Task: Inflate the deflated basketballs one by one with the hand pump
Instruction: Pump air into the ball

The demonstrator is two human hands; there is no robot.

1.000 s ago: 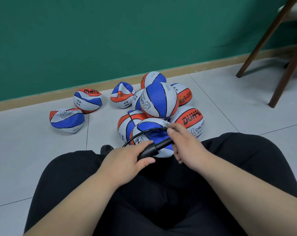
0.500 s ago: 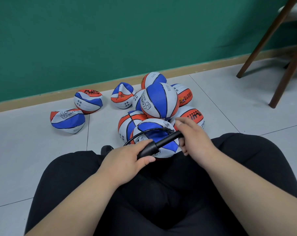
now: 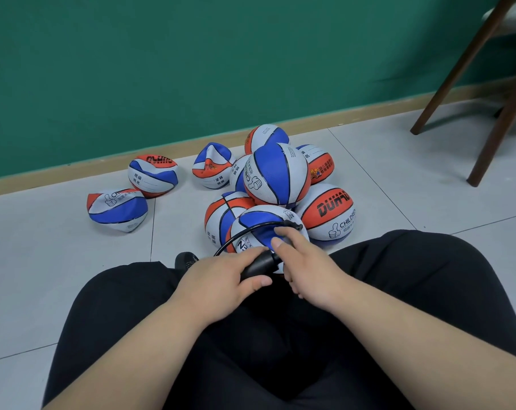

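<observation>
Nearest, my lap in black trousers, where I am bracing the work. Next, my left hand, which I am clenching round the barrel of the hand pump. I am judging that this grip should stay low and fixed so that only the plunger travels. Beside it, my right hand, which I am curling over the pump's handle end. The handle itself is hiding under my palm, and only a short piece of rod is showing, so I am reading the stroke as near its bottom. Long, straight, full strokes in line with the barrel should be serving best here, with no sideways wrenching. Beyond the hands, the black hose is looping up over the basketball that I am pumping. The ball is sitting on the floor between my knees, and it is touching the pile behind. The hose should be running slack and unkinked, and its needle end should be standing square in the valve, which I cannot see. The ball is looking nearly round, so a firmness check seems due soon. Farther off, the round balls are lying stacked together. Left of them, well apart, three flattened balls are waiting. Last, the green wall and the chair legs.
</observation>
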